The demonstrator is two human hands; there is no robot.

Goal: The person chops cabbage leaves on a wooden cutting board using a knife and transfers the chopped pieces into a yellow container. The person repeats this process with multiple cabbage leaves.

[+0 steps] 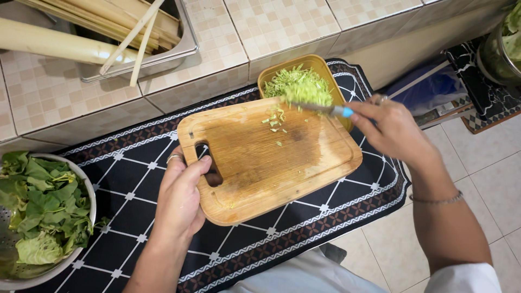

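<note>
My left hand (182,198) grips a wooden cutting board (271,160) by its handle slot and holds it tilted above a dark patterned mat. My right hand (393,130) holds a small knife (328,110) with a blue handle. Its blade lies across the board's far edge, pushing shredded green leaves (299,87) into a yellow rectangular container (321,65) just beyond the board. A few green shreds remain on the board's upper part.
A metal colander (87,187) full of whole green leaves sits at the left on the mat (135,168). A steel tray (182,46) with pale stalks rests on the tiled ledge behind. A metal pot (496,54) of greens stands far right on the tiled floor.
</note>
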